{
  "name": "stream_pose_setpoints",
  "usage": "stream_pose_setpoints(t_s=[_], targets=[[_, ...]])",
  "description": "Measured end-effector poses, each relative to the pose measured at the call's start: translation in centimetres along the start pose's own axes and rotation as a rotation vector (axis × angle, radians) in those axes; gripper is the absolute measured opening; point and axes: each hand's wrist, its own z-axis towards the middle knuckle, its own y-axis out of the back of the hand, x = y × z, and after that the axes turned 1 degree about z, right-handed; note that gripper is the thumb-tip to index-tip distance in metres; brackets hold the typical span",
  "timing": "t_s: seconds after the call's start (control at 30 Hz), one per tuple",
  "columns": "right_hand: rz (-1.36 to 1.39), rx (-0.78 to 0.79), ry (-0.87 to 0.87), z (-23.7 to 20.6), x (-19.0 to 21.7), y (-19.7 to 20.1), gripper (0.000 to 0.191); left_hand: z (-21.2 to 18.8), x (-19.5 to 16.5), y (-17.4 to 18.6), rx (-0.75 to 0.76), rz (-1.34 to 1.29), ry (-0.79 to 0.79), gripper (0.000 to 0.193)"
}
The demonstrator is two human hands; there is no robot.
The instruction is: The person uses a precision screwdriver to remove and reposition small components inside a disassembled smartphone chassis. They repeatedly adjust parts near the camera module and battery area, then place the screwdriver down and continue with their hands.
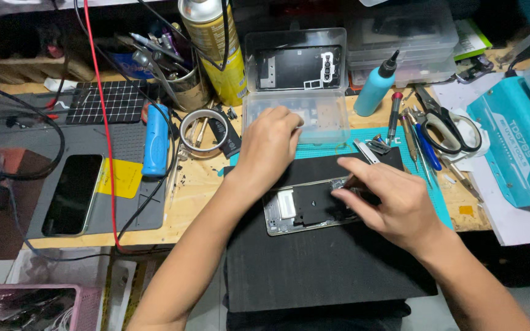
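— Left hand (269, 142)?
— Stretched forward, fingers curled down into the near half of a clear plastic box (295, 116). Whether anything pinched there: cannot tell, fingertips hidden behind the knuckles.
— Right hand (394, 202)?
— Lowered onto the opened phone (305, 211), thumb and forefinger pressed close at the upper right edge of the frame. Possibly a thin tool or small part between them; too small and blurred to tell.
— And the phone itself?
— Flat, back off, silver frame and dark inner plates exposed, lying on a black board (323, 263) at the near edge of the wooden bench, just under the right hand.
— In the lid of the box?
— A dark phone back cover (295, 67), resting in the raised half.
— Around it?
— A yellow spray can (216, 49) left of the box, a teal squeeze bottle (375, 86) to the right, scissors (446, 125) and a few screwdrivers farther right on a green mat. A roll of tape (202, 132) beside a blue cylindrical tool (156, 140). Far left, a second phone (73, 195), screen dark, on a grey work mat, well apart from both hands.
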Motion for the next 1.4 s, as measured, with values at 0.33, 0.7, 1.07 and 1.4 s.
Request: stream_pose_setpoints(t_s=[0.33, 0.7, 1.07, 1.4], targets=[[0.165, -0.024, 0.083, 0.4, 0.0, 0.1, 0.051, 4.4, 2.2, -5.3, 0.143, 0.019, -0.012, 0.013], [0.043, 0.010, 0.010, 0.4, 0.6, -0.1, 0.045, 5.5, 2.8, -4.6, 0.252, -0.077, -0.038, 0.007], [0.157, 0.014, 0.080, 0.4, 0.3, -0.4, 0.051, 4.4, 3.1, -4.8, 0.132, 0.024, -0.131, 0.008], [0.241, 0.067, 0.003, -0.3, -0.2, -0.8, 0.054, -0.6, -2.8, -0.5, 0.000, -0.434, 0.075, 0.016]])
